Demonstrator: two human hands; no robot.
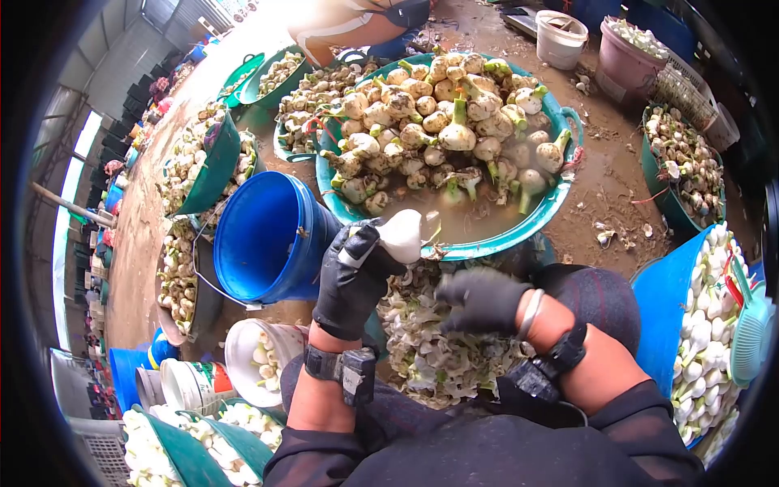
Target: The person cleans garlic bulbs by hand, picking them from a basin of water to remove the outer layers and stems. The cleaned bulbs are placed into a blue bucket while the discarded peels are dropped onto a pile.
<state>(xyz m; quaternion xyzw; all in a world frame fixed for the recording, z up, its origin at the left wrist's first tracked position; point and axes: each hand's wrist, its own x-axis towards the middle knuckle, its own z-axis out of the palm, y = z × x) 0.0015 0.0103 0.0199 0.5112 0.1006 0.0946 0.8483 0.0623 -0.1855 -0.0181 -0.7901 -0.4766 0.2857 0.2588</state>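
Observation:
In a black glove, my left hand (350, 284) is closed around a smooth white garlic bulb (402, 236), its round end pointing up and right. My right hand (482, 301), also gloved, is apart from the bulb, to its lower right. Motion smears its fingers, so whether they hold anything cannot be told. Below both hands lies a heap of garlic peelings (434, 345). Just beyond them stands a green basin (507, 244) of murky water, piled with muddy, unpeeled garlic bulbs (458, 135).
A blue bucket (312, 240) tilts beside my left hand. At my right is a blue container (654, 312) of white garlic with a green strainer (751, 333) on it. White buckets (239, 361) stand at lower left. Another person (345, 28) is beyond the basin.

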